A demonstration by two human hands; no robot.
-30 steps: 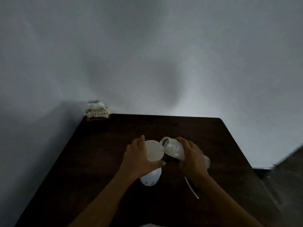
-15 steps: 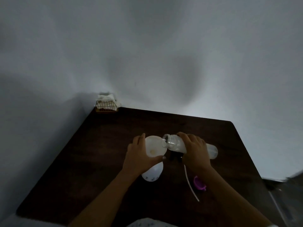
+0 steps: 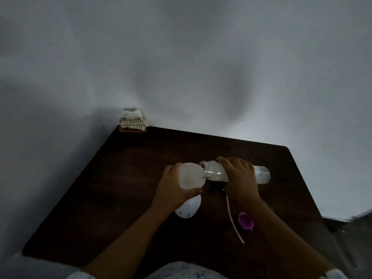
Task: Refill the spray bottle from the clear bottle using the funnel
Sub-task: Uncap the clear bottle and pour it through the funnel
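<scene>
While the right hand's (image 3: 239,178) fingers wrap the tipped clear bottle (image 3: 213,172), mouth at three o'clock of the funnel (image 3: 190,176) that the left hand's (image 3: 173,191) fingers clasp atop the spray bottle (image 3: 188,209) in the middle of the table (image 3: 130,178), pouring looks underway, reassembly undone.

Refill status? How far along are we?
Done: purple cap and dip tube lie off on the table; funnel sits on the spray bottle, gripped by the left hand. In hand: right hand tips the clear bottle, mouth at the funnel rim. Left: finish pouring, remove funnel, refit the tube.
</scene>
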